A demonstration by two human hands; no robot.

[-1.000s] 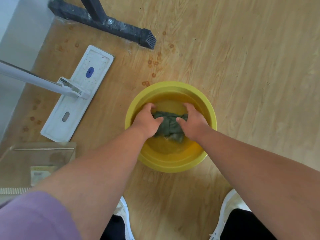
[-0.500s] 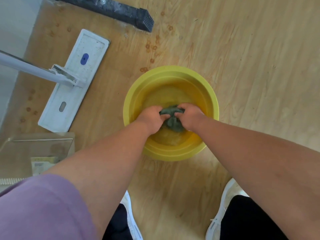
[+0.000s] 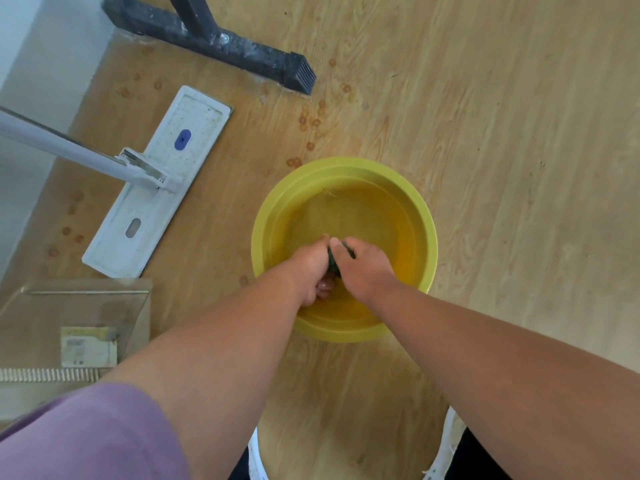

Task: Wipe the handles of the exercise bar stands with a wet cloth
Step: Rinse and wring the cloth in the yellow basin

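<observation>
Head view. Yellow basin (image 3: 427, 216) of water, centre of frame, on wooden floor (image 3: 502, 116). Left hand (image 3: 310, 265) and right hand (image 3: 363, 268) pressed together over the basin, fingers curled tight round a dark green cloth (image 3: 333, 259), mostly hidden between them. White flat mop (image 3: 156, 181), left of frame. Black stand foot (image 3: 214, 46), upper left. Purple sleeve (image 3: 86, 434), lower left.
</observation>
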